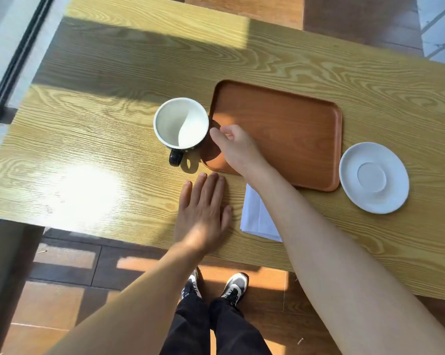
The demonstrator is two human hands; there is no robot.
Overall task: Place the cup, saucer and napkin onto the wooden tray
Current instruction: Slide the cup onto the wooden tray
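Observation:
A cup (181, 123), white inside and dark outside with a dark handle, stands upright on the table just left of the reddish-brown wooden tray (288, 129). The tray holds nothing. My right hand (235, 147) hovers over the tray's left end, fingers loosely curled, close beside the cup and holding nothing. My left hand (203, 208) lies flat on the table near the front edge, fingers spread. A white saucer (374, 178) sits on the table to the right of the tray. A white napkin (257, 216) lies in front of the tray, partly hidden under my right forearm.
The pale wooden table (101, 139) runs far to the left, with a bright sun patch there. Its front edge lies just under my left wrist. Below are a tiled floor and my shoes (216, 285). A dark window frame (19, 55) runs along the left.

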